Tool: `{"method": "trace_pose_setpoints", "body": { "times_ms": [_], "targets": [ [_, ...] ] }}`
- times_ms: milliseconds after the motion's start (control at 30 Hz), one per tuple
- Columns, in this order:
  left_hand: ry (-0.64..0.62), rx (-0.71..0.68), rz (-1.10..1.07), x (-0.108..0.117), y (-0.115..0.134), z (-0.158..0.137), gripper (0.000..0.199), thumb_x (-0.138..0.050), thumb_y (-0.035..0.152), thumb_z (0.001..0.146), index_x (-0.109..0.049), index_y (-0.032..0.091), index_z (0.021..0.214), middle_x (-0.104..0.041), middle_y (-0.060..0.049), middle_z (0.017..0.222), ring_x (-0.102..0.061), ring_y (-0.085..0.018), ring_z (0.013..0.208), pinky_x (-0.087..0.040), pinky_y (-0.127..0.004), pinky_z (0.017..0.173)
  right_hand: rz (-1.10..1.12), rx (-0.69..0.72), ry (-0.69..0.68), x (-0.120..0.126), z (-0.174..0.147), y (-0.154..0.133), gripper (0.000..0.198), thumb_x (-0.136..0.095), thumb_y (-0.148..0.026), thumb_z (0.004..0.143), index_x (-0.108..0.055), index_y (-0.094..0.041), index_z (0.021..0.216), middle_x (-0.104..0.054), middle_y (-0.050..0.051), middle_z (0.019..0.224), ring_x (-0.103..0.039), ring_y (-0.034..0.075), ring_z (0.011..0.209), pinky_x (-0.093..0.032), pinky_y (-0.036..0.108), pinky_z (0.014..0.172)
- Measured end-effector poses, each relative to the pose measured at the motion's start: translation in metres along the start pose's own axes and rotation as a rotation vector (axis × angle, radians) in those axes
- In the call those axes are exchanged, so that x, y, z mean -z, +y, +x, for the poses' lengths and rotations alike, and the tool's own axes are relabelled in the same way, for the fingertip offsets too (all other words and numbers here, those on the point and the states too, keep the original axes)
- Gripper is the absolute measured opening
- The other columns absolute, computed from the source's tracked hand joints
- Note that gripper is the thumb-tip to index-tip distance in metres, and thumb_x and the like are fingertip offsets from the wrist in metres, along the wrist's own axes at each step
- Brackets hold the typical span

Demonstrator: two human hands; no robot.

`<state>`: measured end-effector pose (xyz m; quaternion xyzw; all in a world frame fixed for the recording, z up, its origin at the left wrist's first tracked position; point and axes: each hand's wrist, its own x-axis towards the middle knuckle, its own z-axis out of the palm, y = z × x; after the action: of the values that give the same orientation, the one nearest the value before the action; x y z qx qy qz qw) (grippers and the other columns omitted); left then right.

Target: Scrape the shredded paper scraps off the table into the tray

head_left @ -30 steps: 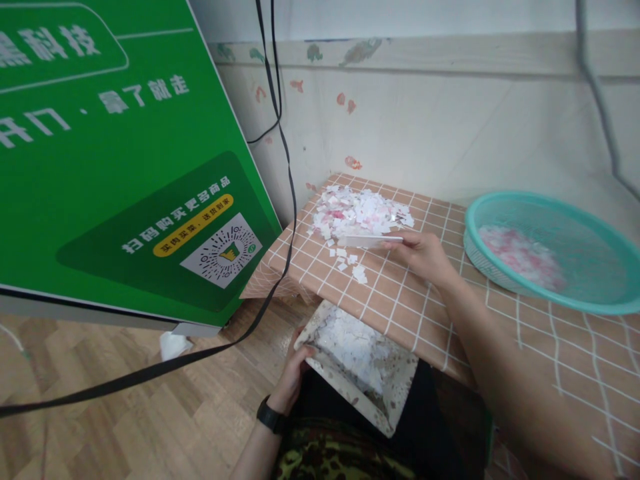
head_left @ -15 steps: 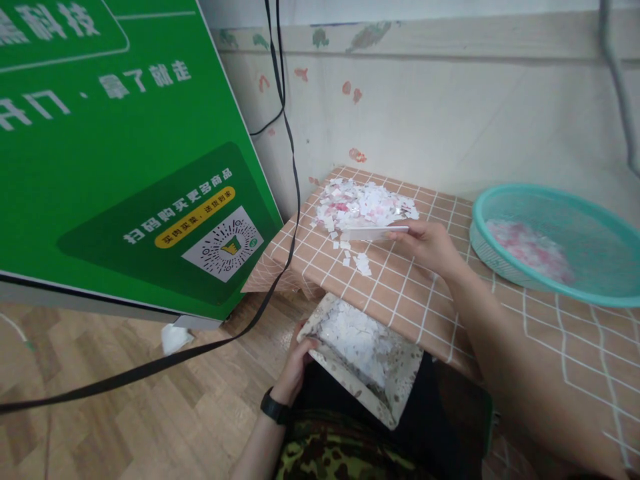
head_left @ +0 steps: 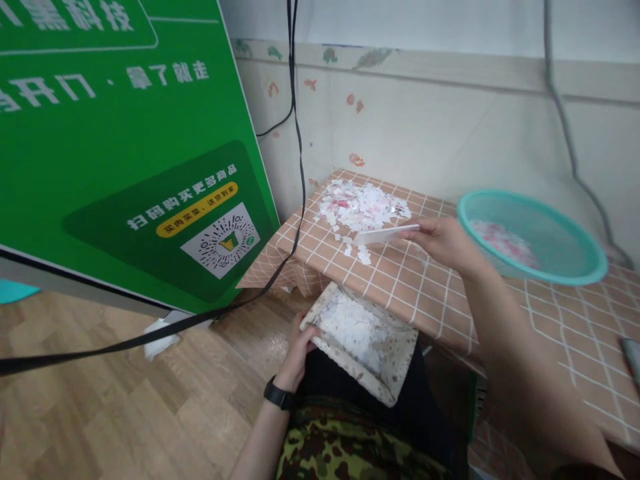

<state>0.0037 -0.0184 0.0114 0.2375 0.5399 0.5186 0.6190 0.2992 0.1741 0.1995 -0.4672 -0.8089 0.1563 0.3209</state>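
Observation:
My right hand pinches one end of a flat white strip, perhaps card or plastic. Its other end lies by the near edge of a heap of white and pink paper scraps on the table. A few loose scraps lie just in front of the strip. Below the table edge, my left hand grips the left rim of a speckled, stained rectangular box on my lap. White scraps cover much of its inside. The left fingers are partly hidden behind the box.
A turquoise mesh basket with pink and white scraps stands on the checked tablecloth at right. A black cable hangs before the table's left corner. A green printed cabinet stands at left; a dark object lies far right.
The white strip and my right hand have shifted slightly toward the table's near edge, with the strip now tilted more. The camera view has turned a little. The left hand keeps its hold.

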Motion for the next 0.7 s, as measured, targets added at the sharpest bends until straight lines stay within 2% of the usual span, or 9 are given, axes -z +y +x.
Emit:
{"method": "trace_pose_setpoints", "body": {
  "times_ms": [67, 200, 500, 633, 700],
  "targets": [
    [-0.015, -0.014, 0.046, -0.003, 0.003, -0.001, 0.04, -0.067, 0.03, 0.075, -0.061, 0.023, 0.114, -0.067, -0.004, 0.109, -0.064, -0.023, 0.098, -0.055, -0.03, 0.072, 0.051, -0.003, 0.027, -0.01, 0.004, -0.006, 0.044, -0.062, -0.062, 0.09, -0.08, -0.022, 0.09, -0.077, 0.006, 0.083, -0.067, 0.022, 0.076, -0.049, 0.034, 0.068],
    [-0.038, -0.02, 0.091, -0.006, 0.007, -0.003, 0.039, -0.066, 0.033, 0.077, -0.058, 0.023, 0.114, -0.067, -0.005, 0.106, -0.065, -0.024, 0.098, -0.056, -0.032, 0.074, 0.017, -0.044, 0.014, -0.024, 0.005, -0.011, 0.045, -0.063, -0.062, 0.088, -0.076, -0.02, 0.083, -0.071, 0.004, 0.071, -0.062, 0.02, 0.069, -0.044, 0.031, 0.062],
    [-0.036, -0.053, 0.106, -0.011, 0.006, -0.002, 0.038, -0.065, 0.036, 0.075, -0.057, 0.023, 0.109, -0.068, -0.005, 0.098, -0.066, -0.025, 0.091, -0.054, -0.032, 0.069, -0.239, -0.105, 0.016, 0.004, -0.015, -0.031, 0.039, -0.057, -0.052, 0.091, -0.073, -0.019, 0.078, -0.064, 0.004, 0.062, -0.053, 0.018, 0.056, -0.034, 0.032, 0.057],
    [-0.026, -0.076, 0.141, -0.014, 0.002, 0.001, 0.04, -0.065, 0.037, 0.074, -0.057, 0.024, 0.111, -0.068, -0.005, 0.097, -0.065, -0.025, 0.089, -0.053, -0.032, 0.067, -0.185, -0.081, 0.036, -0.008, -0.014, -0.037, 0.042, -0.055, -0.056, 0.092, -0.076, -0.02, 0.087, -0.065, 0.004, 0.064, -0.055, 0.019, 0.059, -0.034, 0.031, 0.058],
    [-0.012, -0.095, 0.164, -0.014, 0.001, 0.003, 0.041, -0.065, 0.037, 0.074, -0.057, 0.023, 0.112, -0.068, -0.006, 0.098, -0.065, -0.026, 0.09, -0.053, -0.032, 0.067, -0.17, -0.098, 0.061, -0.017, -0.018, -0.035, 0.046, -0.054, -0.059, 0.091, -0.076, -0.02, 0.084, -0.064, 0.004, 0.063, -0.055, 0.02, 0.058, -0.034, 0.031, 0.057]
  ]
}}
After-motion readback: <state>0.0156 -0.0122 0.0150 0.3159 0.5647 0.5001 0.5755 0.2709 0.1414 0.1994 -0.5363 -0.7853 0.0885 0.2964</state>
